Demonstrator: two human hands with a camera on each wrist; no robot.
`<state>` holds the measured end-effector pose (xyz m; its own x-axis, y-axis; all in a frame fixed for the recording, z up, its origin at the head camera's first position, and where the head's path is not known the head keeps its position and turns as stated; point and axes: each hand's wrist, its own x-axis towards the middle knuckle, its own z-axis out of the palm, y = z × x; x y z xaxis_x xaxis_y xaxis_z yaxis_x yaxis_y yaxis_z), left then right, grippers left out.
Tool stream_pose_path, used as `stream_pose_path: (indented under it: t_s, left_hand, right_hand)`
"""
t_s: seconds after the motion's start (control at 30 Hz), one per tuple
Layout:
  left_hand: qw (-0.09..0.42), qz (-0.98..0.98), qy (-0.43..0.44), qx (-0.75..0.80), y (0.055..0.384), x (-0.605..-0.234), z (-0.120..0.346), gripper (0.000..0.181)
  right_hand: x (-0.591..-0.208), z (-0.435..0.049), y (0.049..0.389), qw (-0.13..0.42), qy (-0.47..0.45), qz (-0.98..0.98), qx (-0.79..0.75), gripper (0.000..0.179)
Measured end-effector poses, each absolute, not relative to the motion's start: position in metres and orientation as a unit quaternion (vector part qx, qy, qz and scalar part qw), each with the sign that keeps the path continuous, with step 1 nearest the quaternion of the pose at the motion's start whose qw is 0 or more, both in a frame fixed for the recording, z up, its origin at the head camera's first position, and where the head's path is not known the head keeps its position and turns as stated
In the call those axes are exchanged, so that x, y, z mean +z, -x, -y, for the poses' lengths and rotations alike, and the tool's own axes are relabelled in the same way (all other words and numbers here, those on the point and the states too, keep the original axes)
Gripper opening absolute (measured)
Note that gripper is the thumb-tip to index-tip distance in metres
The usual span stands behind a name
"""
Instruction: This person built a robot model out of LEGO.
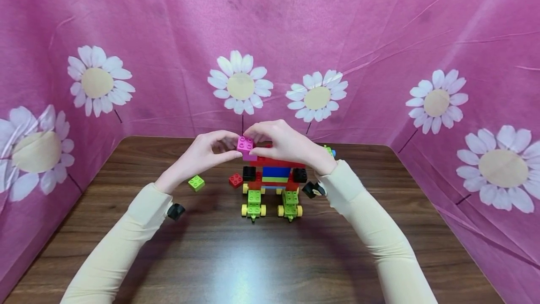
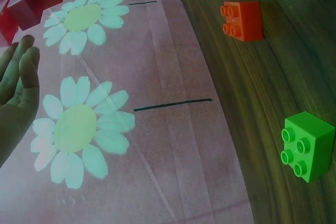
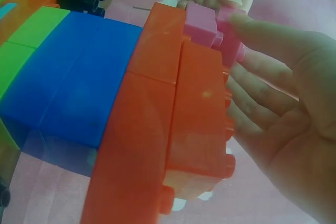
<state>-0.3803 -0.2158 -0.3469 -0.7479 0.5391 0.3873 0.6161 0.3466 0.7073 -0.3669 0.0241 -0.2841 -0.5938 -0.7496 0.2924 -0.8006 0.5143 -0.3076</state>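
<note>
A dark pink brick (image 1: 245, 143) sits on a lighter pink brick (image 3: 201, 23) at the upper left of a built block structure. From the left, my left hand (image 1: 206, 152) holds the dark pink brick between thumb and fingers. My right hand (image 1: 287, 142) reaches over the structure and has its thumb and index finger on the same brick. The structure has red bricks (image 3: 197, 108), blue bricks (image 3: 86, 77), black bricks (image 1: 249, 173) at its sides and green wheeled bases (image 1: 254, 201) in front. In the left wrist view, only part of my left hand shows.
A loose green brick (image 1: 196, 183) and a loose red brick (image 1: 236, 180) lie on the wooden table (image 1: 202, 257), left of the structure. Behind my right wrist, a small green and blue piece (image 1: 329, 151) is partly hidden. A pink flowered cloth (image 1: 270, 22) hangs around the table.
</note>
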Motion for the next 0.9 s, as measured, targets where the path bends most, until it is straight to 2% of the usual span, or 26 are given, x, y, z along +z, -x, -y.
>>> stream_pose_path:
  t_s: [0.5,0.9]
  left_hand:
    - [0.066,0.819,0.352,-0.448,0.382,-0.346,0.212,0.029]
    - [0.074,0.820,0.351,-0.447,0.382,-0.347,0.212,0.028]
  right_hand:
    - [-0.288,-0.033,0.365,0.037,-0.410,0.886,0.212,0.035]
    - [-0.297,-0.037,0.367,0.045,-0.418,0.887,0.192,0.029]
